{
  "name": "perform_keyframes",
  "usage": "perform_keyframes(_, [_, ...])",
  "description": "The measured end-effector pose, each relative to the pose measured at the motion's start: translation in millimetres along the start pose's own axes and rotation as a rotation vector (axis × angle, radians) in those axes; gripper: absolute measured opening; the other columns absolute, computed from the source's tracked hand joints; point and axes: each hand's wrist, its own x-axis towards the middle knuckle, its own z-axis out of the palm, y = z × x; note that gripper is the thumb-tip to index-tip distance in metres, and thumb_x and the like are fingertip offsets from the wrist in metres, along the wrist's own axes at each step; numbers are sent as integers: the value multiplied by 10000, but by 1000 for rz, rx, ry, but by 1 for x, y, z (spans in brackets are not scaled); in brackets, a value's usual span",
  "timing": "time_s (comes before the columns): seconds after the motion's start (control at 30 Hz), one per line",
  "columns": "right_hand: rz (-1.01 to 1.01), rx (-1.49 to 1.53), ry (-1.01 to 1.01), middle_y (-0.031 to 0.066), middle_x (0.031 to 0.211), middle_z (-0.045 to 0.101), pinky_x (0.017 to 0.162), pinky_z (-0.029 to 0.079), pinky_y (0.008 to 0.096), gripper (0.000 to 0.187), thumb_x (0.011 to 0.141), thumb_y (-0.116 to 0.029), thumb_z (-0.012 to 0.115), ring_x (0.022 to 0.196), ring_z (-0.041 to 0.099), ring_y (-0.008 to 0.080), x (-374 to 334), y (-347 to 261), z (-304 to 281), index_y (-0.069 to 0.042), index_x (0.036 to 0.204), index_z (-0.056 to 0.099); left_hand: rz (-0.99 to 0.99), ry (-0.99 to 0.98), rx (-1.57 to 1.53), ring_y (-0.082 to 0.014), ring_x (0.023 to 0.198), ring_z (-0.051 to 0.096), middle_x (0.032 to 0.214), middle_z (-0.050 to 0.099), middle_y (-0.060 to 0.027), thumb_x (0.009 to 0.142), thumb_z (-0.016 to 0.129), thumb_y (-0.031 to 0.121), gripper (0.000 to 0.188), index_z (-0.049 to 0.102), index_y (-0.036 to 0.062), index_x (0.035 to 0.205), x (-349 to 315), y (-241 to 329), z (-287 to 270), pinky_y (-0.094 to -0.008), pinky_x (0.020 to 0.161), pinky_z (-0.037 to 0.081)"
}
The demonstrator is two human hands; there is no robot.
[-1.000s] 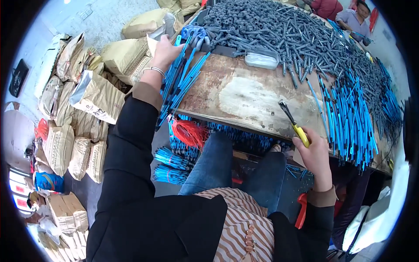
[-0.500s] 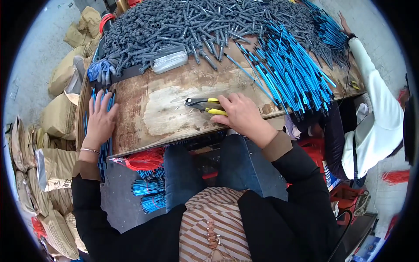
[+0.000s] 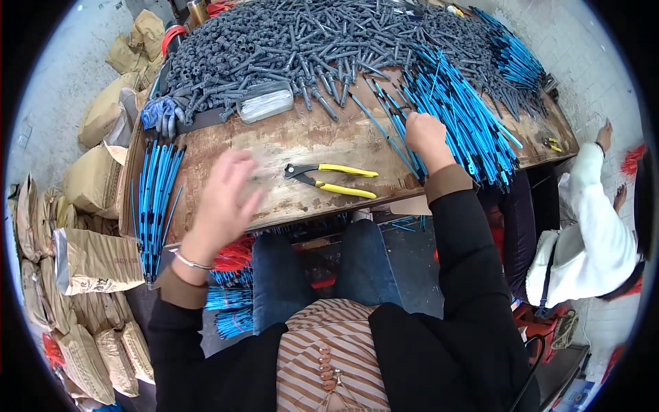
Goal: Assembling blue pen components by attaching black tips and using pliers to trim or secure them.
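Note:
My right hand is closed at the left edge of a heap of thin blue rods with black fittings. It appears to grip a blue rod, partly hidden by the fingers. In mid-air over the front left of the table hovers my left hand, empty, its fingers apart and blurred by motion. Between both hands, cutting pliers with yellow handles lie untouched, jaws pointing left. A smaller row of blue rods lies left of my left hand, jutting over the table's front edge.
A large pile of grey plastic fittings covers the back of the wooden table. Before it sit a clear plastic box and a blue-grey glove. Brown sacks line the left side. Another person's white sleeve is at right.
My right hand has let go of the pliers and moved right to the blue rods. My left hand has lifted off the left rods and moved right. The other person's arm has drawn back.

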Motion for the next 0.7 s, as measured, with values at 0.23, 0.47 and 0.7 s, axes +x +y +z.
perform_keyframes(0.23, [-184,98,-101,217,838,653,686,507,454,203,768,-109,507,769,623,407,10,15,-2,14,878,625,176,-276,-180,-356,1283,352,1340,406,-163,718,696,128,568,463,33,1228,16,60,101,-429,1046,316])
perform_keyframes(0.47, [-18,188,381,135,783,641,592,493,438,149,817,-189,528,686,613,367,-2,2,-35,-48,841,569,-103,-145,-593,-298,1094,522,1210,536,-162,772,658,119,516,477,25,1246,25,48,117,-365,912,428])
perform_keyframes(0.7, [-290,464,765,59,842,669,581,485,353,154,791,-164,596,694,624,259,-17,-33,-86,-97,924,634,-510,195,-1062,-139,893,580,1075,620,-95,897,538,59,303,522,24,1198,29,24,99,-226,785,458])
